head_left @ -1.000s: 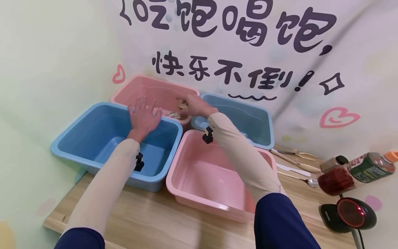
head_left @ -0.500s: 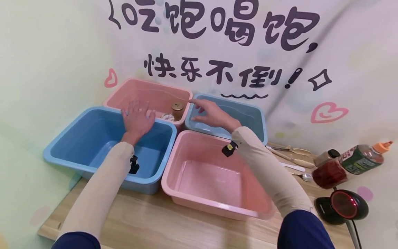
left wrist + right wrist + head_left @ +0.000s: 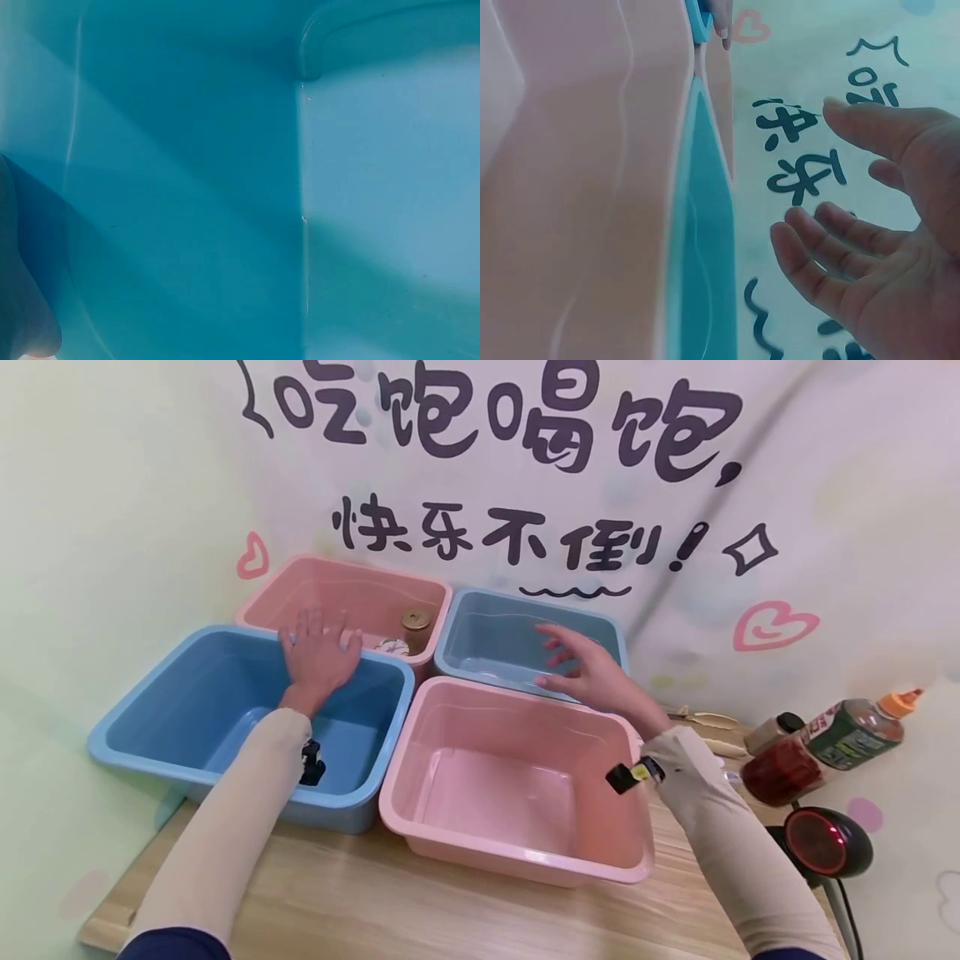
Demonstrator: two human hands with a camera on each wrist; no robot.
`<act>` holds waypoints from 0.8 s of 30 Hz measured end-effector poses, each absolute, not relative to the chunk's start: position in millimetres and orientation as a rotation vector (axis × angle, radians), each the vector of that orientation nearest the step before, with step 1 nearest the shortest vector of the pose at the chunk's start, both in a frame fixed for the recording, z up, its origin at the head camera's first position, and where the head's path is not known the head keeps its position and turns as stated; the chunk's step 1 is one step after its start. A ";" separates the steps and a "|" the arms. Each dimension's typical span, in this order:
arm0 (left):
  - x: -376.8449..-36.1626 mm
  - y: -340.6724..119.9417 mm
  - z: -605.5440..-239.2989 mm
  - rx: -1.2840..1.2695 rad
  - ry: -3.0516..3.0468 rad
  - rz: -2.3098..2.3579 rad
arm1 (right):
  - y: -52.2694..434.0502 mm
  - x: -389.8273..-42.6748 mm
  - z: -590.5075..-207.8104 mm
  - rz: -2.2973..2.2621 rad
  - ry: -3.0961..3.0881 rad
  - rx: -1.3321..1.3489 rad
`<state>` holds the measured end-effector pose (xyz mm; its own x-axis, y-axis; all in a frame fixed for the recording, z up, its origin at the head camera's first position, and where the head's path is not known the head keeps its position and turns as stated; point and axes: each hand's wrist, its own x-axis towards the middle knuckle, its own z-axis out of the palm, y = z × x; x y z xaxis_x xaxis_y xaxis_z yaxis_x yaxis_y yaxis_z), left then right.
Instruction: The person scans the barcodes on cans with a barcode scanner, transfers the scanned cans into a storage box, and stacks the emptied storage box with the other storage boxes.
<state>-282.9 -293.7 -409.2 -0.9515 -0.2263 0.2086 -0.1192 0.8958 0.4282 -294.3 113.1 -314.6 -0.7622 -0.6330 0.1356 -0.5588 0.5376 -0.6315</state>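
From the head view, a pale wooden bench [image 3: 390, 902] stands against a wall [image 3: 112, 485] covered with a light printed backdrop bearing large dark characters [image 3: 495, 418] and pink hearts [image 3: 772, 627]. Four plastic tubs sit close together in a two-by-two block on it: a near blue tub [image 3: 150, 727] on the left, a near pink tub [image 3: 517, 852] to its right, a far pink tub [image 3: 330, 577] behind the blue one, and a far blue tub [image 3: 510, 610] beside that. A small jar [image 3: 415, 628] with a gold lid stands upright in the right-hand near corner of the far pink tub, with a pale scrap beside it. The left hand [image 3: 318, 656] rests over the rim where the near blue tub meets the far pink one, its grip spread flat with straight fingers and holding nothing. The right hand [image 3: 592, 672] hangs above the seam between the far blue and near pink tubs, its grip loose and open with fingers apart, empty, and well apart from the jar. At the right end of the bench lie bottles [image 3: 825, 743] on their sides, some cutlery [image 3: 705, 720] near the wall, and a black scanner [image 3: 825, 847] with a red glowing window. The left wrist view shows only the inner blue wall and floor of the near blue tub [image 3: 187, 187]. In the right wrist view the right hand [image 3: 885, 255] shows an open palm with relaxed fingers, before the lettered backdrop [image 3: 802, 142].
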 end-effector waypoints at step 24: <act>-285.7 -292.6 -412.7 0.246 -2.807 -0.624 | 236.0 -200.2 -368.7 -1.226 2.848 -0.468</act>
<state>-285.7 -292.6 -412.7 -0.9531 -0.2177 0.2100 -0.1082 0.8937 0.4354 -200.2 236.0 -368.7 -0.9554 -0.2733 0.1114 -0.2688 0.6497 -0.7111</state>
